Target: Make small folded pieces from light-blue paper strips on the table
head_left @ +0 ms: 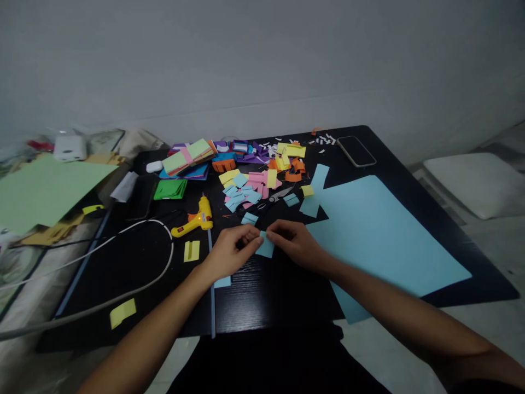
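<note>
Between my two hands is a small light-blue piece of paper (266,247), held just above the black table. My left hand (234,247) pinches its upper left edge with thumb and fingers. On the other side, my right hand (296,242) grips the upper right edge the same way. Just beyond my fingers lies a folded blue paper piece (249,218). Scissors (280,195) rest farther back beside a pile of small blue pieces (241,197). A large blue sheet (385,230) spreads out under and past my right forearm.
A yellow glue gun (199,218) lies left of my left hand, near a looping white cable (171,249). Colored paper stacks (191,156) and purple scraps (256,153) fill the back. A phone (356,151) sits back right. A white stool (476,183) stands beyond the table's right edge.
</note>
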Demonstrator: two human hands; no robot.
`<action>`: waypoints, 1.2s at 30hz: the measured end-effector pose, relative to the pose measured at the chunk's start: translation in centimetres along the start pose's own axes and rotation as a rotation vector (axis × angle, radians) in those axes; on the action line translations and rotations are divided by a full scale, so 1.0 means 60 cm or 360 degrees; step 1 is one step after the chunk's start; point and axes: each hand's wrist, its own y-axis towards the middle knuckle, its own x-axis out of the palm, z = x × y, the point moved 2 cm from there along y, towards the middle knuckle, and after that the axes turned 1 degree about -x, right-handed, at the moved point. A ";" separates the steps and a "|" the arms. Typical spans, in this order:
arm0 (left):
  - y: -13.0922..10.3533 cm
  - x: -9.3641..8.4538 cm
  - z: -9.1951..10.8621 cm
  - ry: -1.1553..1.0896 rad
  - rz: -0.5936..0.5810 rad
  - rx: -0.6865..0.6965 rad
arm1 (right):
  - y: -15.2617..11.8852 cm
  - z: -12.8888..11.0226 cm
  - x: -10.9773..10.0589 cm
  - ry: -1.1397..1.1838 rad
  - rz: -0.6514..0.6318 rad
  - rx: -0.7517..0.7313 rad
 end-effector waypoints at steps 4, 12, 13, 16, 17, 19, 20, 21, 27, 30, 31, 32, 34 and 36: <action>0.000 0.002 0.000 -0.0020 -0.0016 0.0014 | -0.003 -0.003 0.002 -0.0208 -0.0098 -0.0038; 0.001 -0.008 -0.001 0.0039 -0.0110 0.0138 | -0.002 -0.003 0.003 -0.0252 -0.0224 -0.0064; 0.001 -0.010 -0.001 0.0037 -0.0116 0.0128 | -0.002 -0.003 0.003 -0.0242 -0.0227 -0.0055; 0.002 -0.013 0.000 0.0006 -0.0115 0.0076 | -0.003 -0.004 0.002 -0.0198 -0.0228 -0.0027; 0.003 -0.014 0.000 -0.0009 -0.0109 0.0067 | -0.003 -0.004 0.001 -0.0184 -0.0229 -0.0020; 0.003 -0.014 0.002 -0.0041 -0.0096 0.0059 | -0.003 -0.004 0.000 -0.0162 -0.0234 -0.0012; 0.003 -0.014 0.002 -0.0058 -0.0087 0.0058 | -0.003 -0.003 0.000 -0.0154 -0.0239 -0.0007; 0.003 -0.013 0.002 -0.0074 -0.0076 0.0059 | -0.003 -0.002 0.001 -0.0143 -0.0245 -0.0002; 0.002 -0.013 -0.005 -0.0084 -0.0006 0.0038 | -0.002 0.001 0.006 0.0025 -0.0222 0.0078; 0.001 -0.016 -0.009 -0.0091 0.0059 -0.0012 | -0.001 0.002 0.005 0.0161 -0.0170 0.0151; 0.002 -0.016 -0.010 -0.0091 0.0072 -0.0019 | 0.000 0.002 0.005 0.0191 -0.0157 0.0162; 0.002 -0.016 -0.009 -0.0092 0.0076 -0.0018 | 0.000 0.002 0.004 0.0210 -0.0152 0.0167; 0.003 -0.014 -0.007 -0.0088 0.0056 -0.0003 | 0.000 0.002 0.004 0.0221 -0.0157 0.0167; 0.003 -0.011 -0.004 -0.0072 0.0031 0.0011 | -0.001 0.000 0.005 0.0198 -0.0173 0.0158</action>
